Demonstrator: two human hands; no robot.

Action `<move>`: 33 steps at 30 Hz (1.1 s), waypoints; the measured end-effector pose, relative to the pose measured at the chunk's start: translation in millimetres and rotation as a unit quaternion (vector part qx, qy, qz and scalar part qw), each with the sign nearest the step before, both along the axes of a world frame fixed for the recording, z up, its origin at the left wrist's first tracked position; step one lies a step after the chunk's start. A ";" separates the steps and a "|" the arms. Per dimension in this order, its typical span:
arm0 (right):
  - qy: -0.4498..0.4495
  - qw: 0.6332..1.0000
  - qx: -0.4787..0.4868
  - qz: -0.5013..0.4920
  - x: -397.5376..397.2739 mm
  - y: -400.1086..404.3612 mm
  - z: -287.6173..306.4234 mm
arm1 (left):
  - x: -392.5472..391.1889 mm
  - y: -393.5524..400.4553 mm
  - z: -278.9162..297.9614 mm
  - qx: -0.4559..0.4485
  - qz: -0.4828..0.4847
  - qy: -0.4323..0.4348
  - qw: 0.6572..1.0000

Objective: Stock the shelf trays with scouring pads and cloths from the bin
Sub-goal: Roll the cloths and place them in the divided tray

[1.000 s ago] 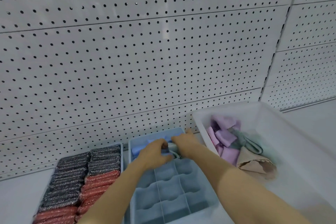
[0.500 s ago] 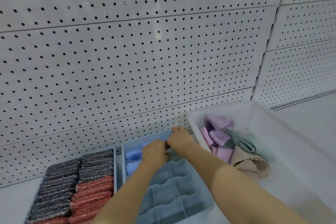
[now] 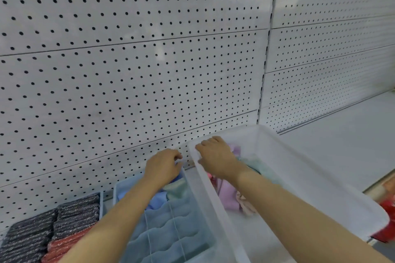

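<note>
Over the far left corner of the clear plastic bin (image 3: 320, 188), the right hand (image 3: 215, 159) reaches palm down with its fingers curled loosely together; whether it grips anything underneath cannot be told, since the hand hides what lies below it. Just beside it, across the bin's left wall, the left hand (image 3: 163, 166) hovers over the far end of the pale blue divided tray (image 3: 171, 230), fingers bent toward the thumb, and whether they pinch anything there cannot be told either. The two hands are near each other but not touching.

Beneath the left hand, the far cells of the tray hold a folded blue cloth (image 3: 157, 199) and a folded pale green cloth (image 3: 177, 190) side by side; the nearer cells show only their wavy dividers. Inside the bin, under and around the right forearm, lie lilac cloths (image 3: 229, 195), a pale teal cloth (image 3: 259, 168) and a beige cloth (image 3: 245, 207), loosely heaped at the far end.

Left of the divided tray stands another tray (image 3: 101, 205) packed with rows of dark grey glittery scouring pads (image 3: 38, 232) and, nearer the camera, red glittery scouring pads (image 3: 66, 243). All of it rests on a white shelf (image 3: 342, 149) backed by white pegboard (image 3: 128, 70).
</note>
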State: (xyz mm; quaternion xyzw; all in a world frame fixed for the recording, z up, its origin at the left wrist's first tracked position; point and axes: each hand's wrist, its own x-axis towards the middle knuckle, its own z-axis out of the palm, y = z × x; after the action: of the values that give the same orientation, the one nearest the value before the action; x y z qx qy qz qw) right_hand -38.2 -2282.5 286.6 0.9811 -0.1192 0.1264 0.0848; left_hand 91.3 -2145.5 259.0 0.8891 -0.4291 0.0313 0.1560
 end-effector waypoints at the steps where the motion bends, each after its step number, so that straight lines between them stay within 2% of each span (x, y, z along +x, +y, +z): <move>1: -0.003 1.000 0.002 -0.019 -13.5 -12.0 4.0 | -7.6 -12.2 5.7 -0.010 -0.015 -0.007 1.000; 7: 0.048 0.989 0.007 -0.142 -92.4 -71.0 11.6 | -84.5 -102.5 3.8 0.040 -0.159 -0.024 0.986; 10: 0.023 0.985 0.015 -0.170 -127.8 -87.1 8.4 | -121.9 -143.9 -15.1 0.091 -0.224 -0.012 0.970; 13: -0.035 0.984 0.019 -0.173 -154.8 -103.1 3.4 | -155.7 -177.8 -37.5 0.119 -0.242 -0.069 0.961; 16: -0.004 0.980 0.021 -0.196 -173.3 -111.7 2.6 | -172.5 -197.2 -66.0 0.192 -0.237 -0.153 0.940; 20: 0.004 0.979 0.027 -0.204 -186.7 -122.2 -2.4 | -168.5 -208.2 -82.4 0.206 -0.217 -0.159 0.941; 23: 0.017 0.979 0.043 -0.199 -190.1 -124.0 -6.2 | -161.0 -207.8 -67.8 0.118 -0.205 -0.077 0.969; 26: 0.012 0.978 0.076 -0.194 -187.5 -121.5 -9.5 | -148.5 -200.6 -35.8 0.014 -0.171 0.047 0.984; 29: -0.012 0.976 0.125 -0.180 -178.2 -114.8 -6.6 | -130.9 -185.6 0.3 -0.100 -0.136 0.145 0.975; 33: -0.035 0.967 0.190 -0.166 -162.9 -97.2 2.6 | -112.3 -152.8 32.7 -0.161 -0.120 0.262 0.944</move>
State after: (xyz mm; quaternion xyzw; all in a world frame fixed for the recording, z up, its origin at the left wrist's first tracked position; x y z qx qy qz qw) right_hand -201.1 -2379.8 289.1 0.9405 -0.3054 0.1202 -0.0881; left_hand -21.0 -2298.4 291.7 0.7707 -0.4657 -0.1531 0.4071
